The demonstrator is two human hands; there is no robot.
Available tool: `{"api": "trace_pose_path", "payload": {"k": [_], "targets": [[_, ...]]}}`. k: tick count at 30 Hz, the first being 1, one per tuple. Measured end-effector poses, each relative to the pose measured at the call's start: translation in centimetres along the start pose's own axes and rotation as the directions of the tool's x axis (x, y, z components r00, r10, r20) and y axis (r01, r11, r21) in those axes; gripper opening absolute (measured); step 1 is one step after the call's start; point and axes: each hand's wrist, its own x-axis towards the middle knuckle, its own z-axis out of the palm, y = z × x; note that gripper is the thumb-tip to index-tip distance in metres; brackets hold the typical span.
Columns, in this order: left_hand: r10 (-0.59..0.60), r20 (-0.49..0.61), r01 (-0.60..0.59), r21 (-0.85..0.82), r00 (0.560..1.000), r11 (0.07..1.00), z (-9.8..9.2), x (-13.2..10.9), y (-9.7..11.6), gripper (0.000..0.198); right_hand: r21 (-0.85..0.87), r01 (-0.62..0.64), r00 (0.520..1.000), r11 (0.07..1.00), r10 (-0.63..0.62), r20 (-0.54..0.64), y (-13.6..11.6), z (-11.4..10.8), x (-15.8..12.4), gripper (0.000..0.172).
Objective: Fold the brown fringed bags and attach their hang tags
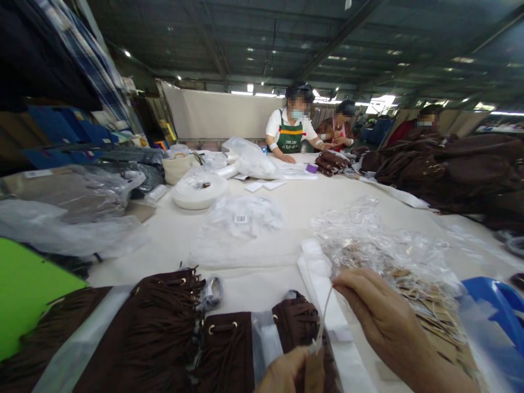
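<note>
Loose tag (314,374) on its string (323,314), not yet fastened to anything.
String's top pinched in the right hand (385,316), tag pinched in the left hand (282,374), above brown fringed bags (164,322) on the tabletop (327,202); clear packet (409,273) beside, seemingly far from used up.

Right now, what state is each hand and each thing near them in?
Left hand: shut on brown tag.
Right hand: pinching white string, which runs down to the tag.
Fringed bags: lying flat, side by side.
Clear bag of tags: crumpled, lying on table.
</note>
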Motion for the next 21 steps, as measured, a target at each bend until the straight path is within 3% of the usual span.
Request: {"api": "trace_pose_path", "payload": {"k": [3, 6, 9, 11, 13, 14, 17, 19, 21], "targets": [[0.198, -0.144, -0.172, 0.175, 0.97, 0.969, -1.0, -1.0, 2.4, 0.065, 0.064, 0.029, 0.999, 0.997, -0.032, 0.043, -1.0, -0.7, 0.8, 0.014], [0.402, -0.298, -0.241, 0.454, 0.866, 0.858, -1.9, -1.1, 5.1, 0.052, 0.093, 0.063, 0.997, 0.994, -0.068, 0.048, -1.5, -1.3, 1.6, 0.015], [0.565, -0.301, -0.263, 0.657, 0.768, 0.707, -2.5, -0.1, 7.3, 0.055, 0.116, 0.086, 0.994, 0.99, -0.092, 0.054, -1.8, -1.8, 2.6, 0.014], [0.616, -0.245, -0.236, 0.77, 0.749, 0.593, -2.7, 0.5, 8.3, 0.065, 0.13, 0.093, 0.993, 0.987, -0.102, 0.062, -2.0, -2.1, 3.2, 0.014], [0.588, -0.177, -0.22, 0.813, 0.789, 0.539, -2.8, 0.8, 8.9, 0.068, 0.145, 0.091, 0.991, 0.985, -0.104, 0.085, -2.2, -2.3, 3.6, 0.014], [0.544, -0.149, -0.218, 0.805, 0.826, 0.552, -2.7, 0.8, 9.0, 0.059, 0.154, 0.087, 0.99, 0.984, -0.102, 0.093, -2.4, -2.5, 3.7, 0.014], [0.381, -0.149, -0.204, 0.641, 0.912, 0.74, -2.2, 0.4, 8.4, 0.022, 0.183, 0.073, 0.989, 0.98, -0.095, 0.111, -2.7, -2.7, 3.8, 0.015], [0.254, -0.192, -0.155, 0.416, 0.948, 0.896, -1.8, 0.0, 7.6, 0.016, 0.197, 0.061, 0.99, 0.979, -0.085, 0.116, -2.8, -2.8, 3.7, 0.015], [0.131, -0.206, -0.092, 0.191, 0.97, 0.977, -1.5, -0.3, 6.7, 0.019, 0.198, 0.041, 0.991, 0.979, -0.065, 0.12, -2.8, -2.7, 3.6, 0.014]]}}
